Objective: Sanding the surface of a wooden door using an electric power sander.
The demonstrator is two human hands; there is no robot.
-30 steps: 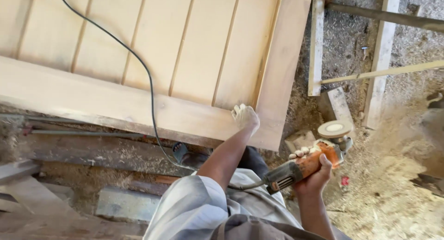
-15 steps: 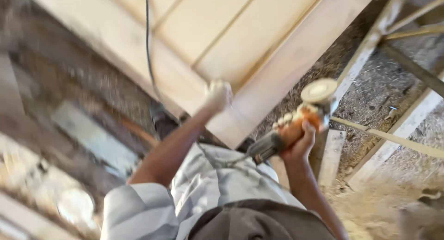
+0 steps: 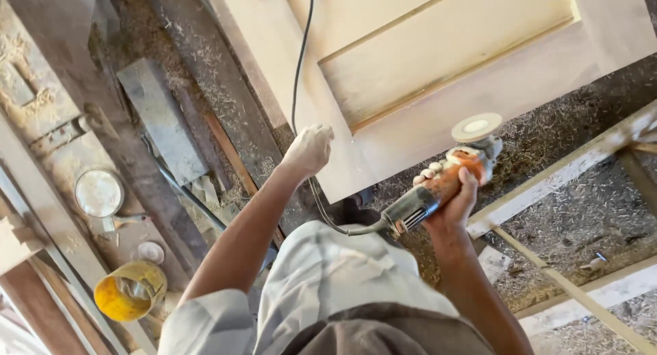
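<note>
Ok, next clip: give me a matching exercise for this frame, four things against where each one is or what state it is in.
Things:
1. angle grinder
2. left hand
3. yellow can
4. black power cord

Places or states:
A. lying on its side among sawdust at lower left
B. gripped in the right hand, disc facing up
C. running across the wooden door panel
D. resting at the door panel's corner edge

Pairs: 1-B, 2-D, 3-A, 4-C
</note>
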